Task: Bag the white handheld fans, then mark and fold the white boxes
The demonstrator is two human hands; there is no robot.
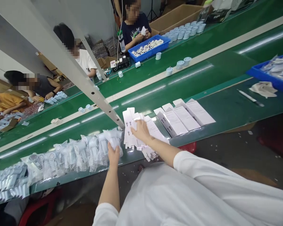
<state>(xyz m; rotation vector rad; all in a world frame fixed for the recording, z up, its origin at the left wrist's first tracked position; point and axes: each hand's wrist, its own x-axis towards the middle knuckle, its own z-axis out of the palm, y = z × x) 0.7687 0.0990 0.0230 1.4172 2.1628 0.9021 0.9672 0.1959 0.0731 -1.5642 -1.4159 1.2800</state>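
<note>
My left hand (113, 154) grips the near end of a clear plastic bag with a pale item inside (112, 137), at the right end of a row of similar bagged items (79, 153). To its right, my right hand (141, 131) rests on a pile of flat white cartons (130, 125), its fingers partly spread. The cartons overlap in a fan and some bear small dark printed pictures. Right of the pile, several formed white boxes (176, 121) lie side by side on the green bench.
A slanting white post (101, 102) stands just beyond my hands. Blue trays (153, 50) of parts, loose pale cups (169, 71), a white pen-like tool (247, 95) and a crumpled wrapper (264, 89) lie around. Several people sit across the green line.
</note>
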